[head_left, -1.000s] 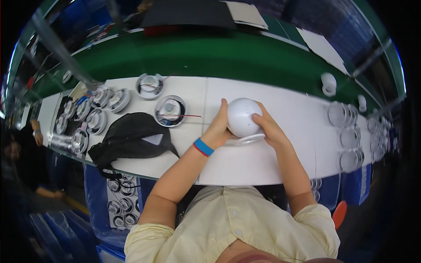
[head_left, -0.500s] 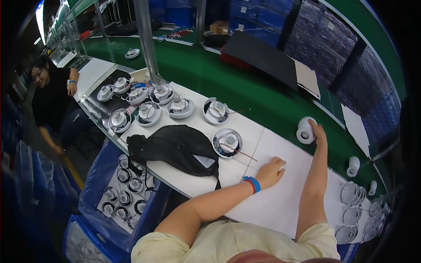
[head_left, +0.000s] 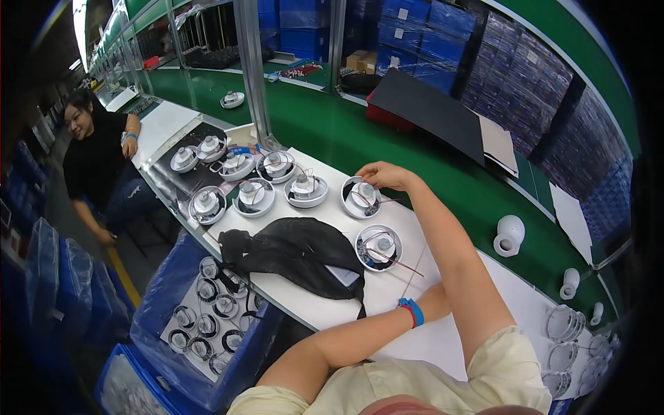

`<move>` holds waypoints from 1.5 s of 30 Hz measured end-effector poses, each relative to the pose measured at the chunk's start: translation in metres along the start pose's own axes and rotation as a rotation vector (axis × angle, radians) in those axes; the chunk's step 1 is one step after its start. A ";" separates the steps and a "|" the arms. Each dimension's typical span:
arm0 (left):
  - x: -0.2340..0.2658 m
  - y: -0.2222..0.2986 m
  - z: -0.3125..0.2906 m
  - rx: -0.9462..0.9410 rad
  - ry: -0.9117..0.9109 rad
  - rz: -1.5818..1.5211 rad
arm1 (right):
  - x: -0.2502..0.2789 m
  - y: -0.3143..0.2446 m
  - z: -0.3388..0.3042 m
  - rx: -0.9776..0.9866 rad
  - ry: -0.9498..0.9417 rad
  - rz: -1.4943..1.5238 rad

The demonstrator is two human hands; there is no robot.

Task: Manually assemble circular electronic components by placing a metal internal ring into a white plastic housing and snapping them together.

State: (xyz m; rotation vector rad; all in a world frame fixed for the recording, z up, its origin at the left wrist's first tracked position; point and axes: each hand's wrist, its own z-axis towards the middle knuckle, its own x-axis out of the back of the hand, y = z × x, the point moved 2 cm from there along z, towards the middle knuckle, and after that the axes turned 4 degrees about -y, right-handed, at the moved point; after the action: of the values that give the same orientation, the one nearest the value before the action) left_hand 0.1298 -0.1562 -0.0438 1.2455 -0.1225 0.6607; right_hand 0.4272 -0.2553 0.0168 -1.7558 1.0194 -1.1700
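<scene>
My right hand (head_left: 389,175) reaches across to the far edge of a round white housing (head_left: 362,198) with wires, its curled fingers at the rim; the thumb's grip is not clear. My left hand (head_left: 436,303) rests low over the white tabletop, a blue and red band at its wrist. My right forearm covers its fingers. Between my hands sits another round white housing (head_left: 378,247), open side up, with a red wire sticking out. A smooth white rounded shell (head_left: 509,235) with a ringed opening stands on the green belt to the right.
Several more wired housings (head_left: 254,196) stand left along the bench. A black bag (head_left: 297,256) with a phone lies in front of them. Clear rings (head_left: 564,339) are stacked at right. A blue bin (head_left: 155,325) of similar parts stands below left. Beyond it sits a person (head_left: 97,159).
My right hand has let go of the white shell on the belt and swung left to the wired housing. My right forearm now crosses over my left hand. The view has shifted slightly.
</scene>
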 end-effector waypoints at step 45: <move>0.046 0.081 -0.015 -0.408 0.511 0.237 | -0.051 0.130 -0.619 -0.562 1.572 -1.083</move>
State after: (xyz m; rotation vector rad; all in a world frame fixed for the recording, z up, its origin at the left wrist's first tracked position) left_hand 0.1206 -0.1113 0.0384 0.6488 0.0223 1.0813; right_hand -0.1970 -0.3618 0.0529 -1.5418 1.2001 -3.5187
